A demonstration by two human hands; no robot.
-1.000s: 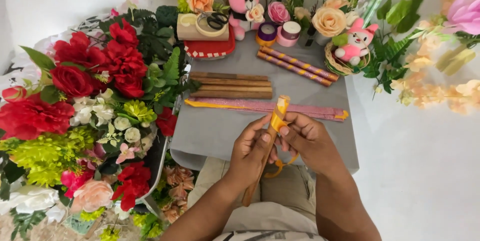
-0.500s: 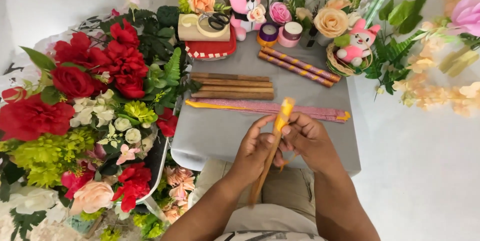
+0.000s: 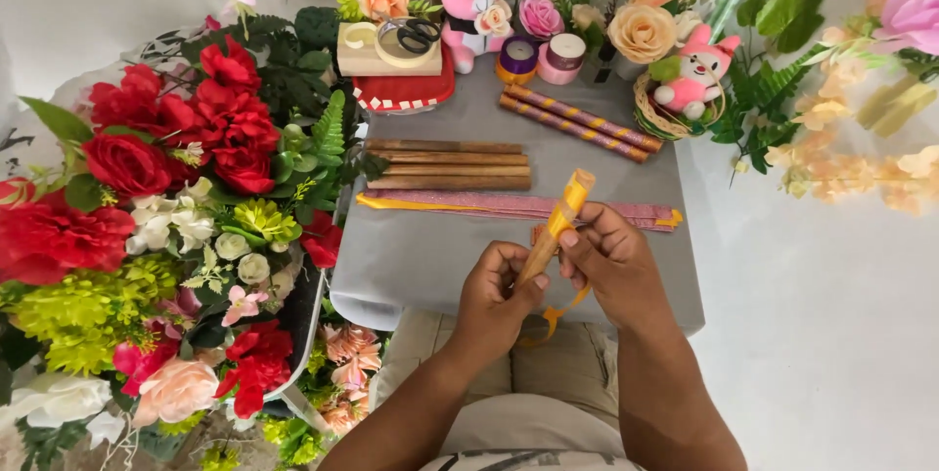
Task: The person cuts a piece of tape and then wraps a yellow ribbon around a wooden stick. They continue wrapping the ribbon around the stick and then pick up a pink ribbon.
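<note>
right now both hands are meeting at the lower middle of the frame, over the near edge of the grey desk (image 3: 411, 266). the left hand (image 3: 494, 300) is pinching the lower part of a stick (image 3: 555, 226), its fingers (image 3: 528, 283) closing tight around it. the right hand (image 3: 616, 266) is sitting just beside, its fingers (image 3: 572, 241) pressing against the same stick a little higher up, closed on it as well. the stick is tilting up and to the right, wearing a wrap of orange ribbon (image 3: 550, 319) whose loose tail is hanging below the hands, above the lap.

just beyond the hands, a long pink strip with orange ribbon (image 3: 469, 204) is lying flat across the desk. behind it, four bare wooden sticks (image 3: 448, 166) are lying side by side, touching. toward the upper right of the desk, two purple wrapped sticks (image 3: 581, 121) are resting at a slant. at the far edge, two ribbon spools (image 3: 543, 55) are standing near a pink plush bear (image 3: 469, 1), and a pair of scissors (image 3: 419, 34) is lying on a small box at the upper middle. a little basket with a pink toy (image 3: 690, 85) is sitting at the upper right. red roses (image 3: 147, 138) and mixed flowers are filling the left of the frame.
</note>
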